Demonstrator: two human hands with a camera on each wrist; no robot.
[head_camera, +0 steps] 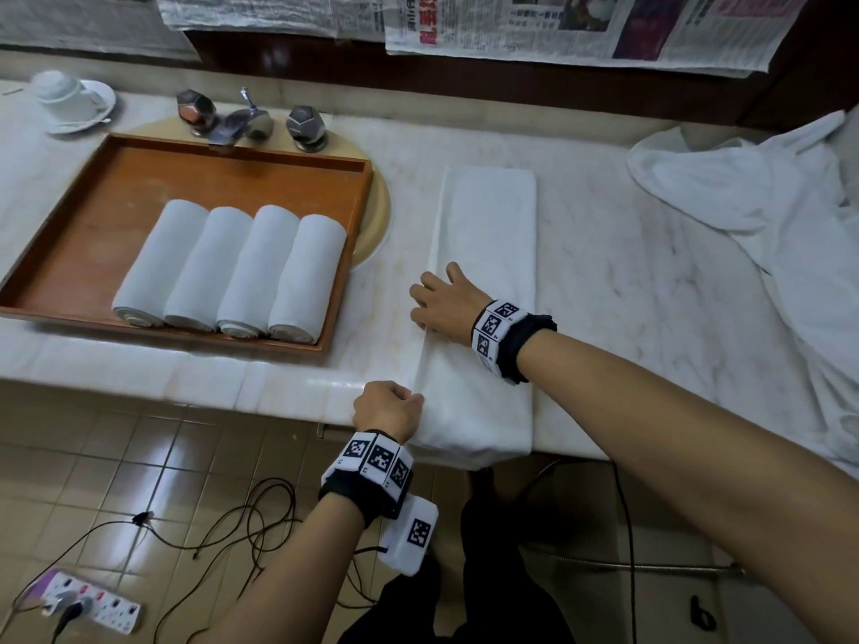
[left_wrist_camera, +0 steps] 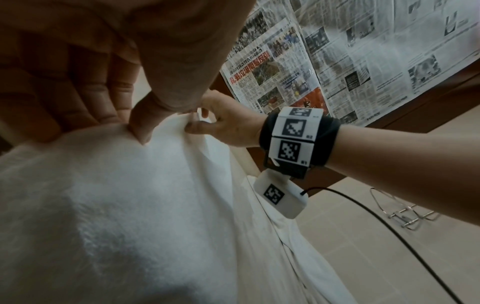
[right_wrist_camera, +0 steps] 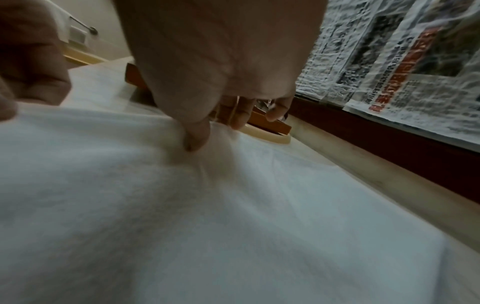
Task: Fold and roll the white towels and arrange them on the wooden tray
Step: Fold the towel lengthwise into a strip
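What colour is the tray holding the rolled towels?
Reddish-brown wood; the tray shows best in the head view, with four white rolled towels in it.

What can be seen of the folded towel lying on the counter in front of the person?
The folded towel is white, soft terry-like cloth, folded into a long narrow strip lying flat on the marble counter, right of the wooden tray. Its near end droops over the counter's front edge. The left hand pinches its left edge at that near end; the right hand lies on it farther along, fingers at the same edge. Its far end is square and flat.
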